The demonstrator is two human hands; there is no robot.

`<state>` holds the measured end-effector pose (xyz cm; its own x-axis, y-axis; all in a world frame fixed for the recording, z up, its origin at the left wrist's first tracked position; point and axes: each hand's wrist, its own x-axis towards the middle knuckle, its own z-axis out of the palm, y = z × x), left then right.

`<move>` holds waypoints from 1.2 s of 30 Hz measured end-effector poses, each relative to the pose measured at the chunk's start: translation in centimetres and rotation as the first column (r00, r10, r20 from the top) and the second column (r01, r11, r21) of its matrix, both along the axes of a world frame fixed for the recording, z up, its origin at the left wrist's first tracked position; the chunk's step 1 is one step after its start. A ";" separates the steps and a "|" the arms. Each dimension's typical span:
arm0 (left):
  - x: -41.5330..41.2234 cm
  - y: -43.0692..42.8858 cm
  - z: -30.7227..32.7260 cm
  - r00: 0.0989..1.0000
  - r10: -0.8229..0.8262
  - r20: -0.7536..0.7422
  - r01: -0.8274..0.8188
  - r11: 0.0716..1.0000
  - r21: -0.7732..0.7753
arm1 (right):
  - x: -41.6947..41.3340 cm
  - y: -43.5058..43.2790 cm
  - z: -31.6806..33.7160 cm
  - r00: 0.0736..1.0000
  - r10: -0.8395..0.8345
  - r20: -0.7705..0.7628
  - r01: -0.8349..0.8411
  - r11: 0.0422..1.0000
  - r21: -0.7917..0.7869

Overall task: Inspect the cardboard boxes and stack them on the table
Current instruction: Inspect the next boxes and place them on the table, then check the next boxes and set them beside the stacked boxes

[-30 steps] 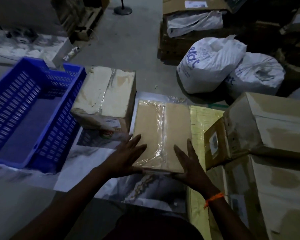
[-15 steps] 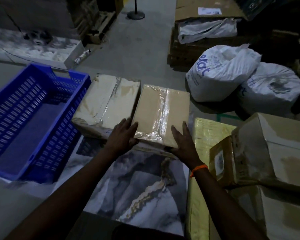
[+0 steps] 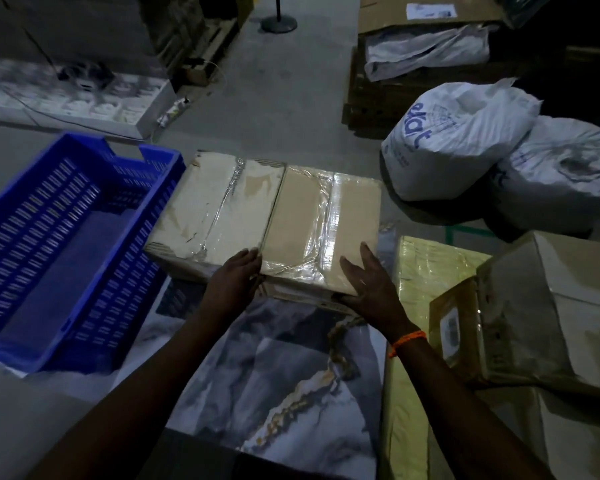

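Cardboard box (image 3: 321, 230) flush against paler box (image 3: 215, 209) | left hand (image 3: 232, 282), right hand (image 3: 368, 285) flat on near corners (straight-fingered) | marbled table (image 3: 274, 375) nearside

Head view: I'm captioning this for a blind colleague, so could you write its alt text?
The left hand and right hand rest on the near end of a taped cardboard box lying on a marble-patterned table, side by side with a paler box. A blue crate stands left; more boxes right, white sacks on the floor beyond.
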<state>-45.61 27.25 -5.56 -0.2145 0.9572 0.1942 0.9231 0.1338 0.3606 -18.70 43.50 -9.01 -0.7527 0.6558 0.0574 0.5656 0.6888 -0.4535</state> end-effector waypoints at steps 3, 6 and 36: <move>-0.3 -0.6 -0.2 0.998 0.029 0.051 -0.027 0.998 -0.053 | 0.2 -0.8 0.2 0.999 0.005 -0.032 -0.004 0.999 0.050; 0.0 -0.9 0.2 0.997 0.025 0.071 -0.019 0.996 -0.085 | 0.1 -1.1 0.2 1.000 0.017 0.003 -0.018 0.998 0.054; 31.7 -10.4 1.2 0.764 -0.558 0.324 0.583 0.812 0.024 | 30.0 -29.9 5.1 0.658 -0.751 -0.062 0.705 0.584 0.403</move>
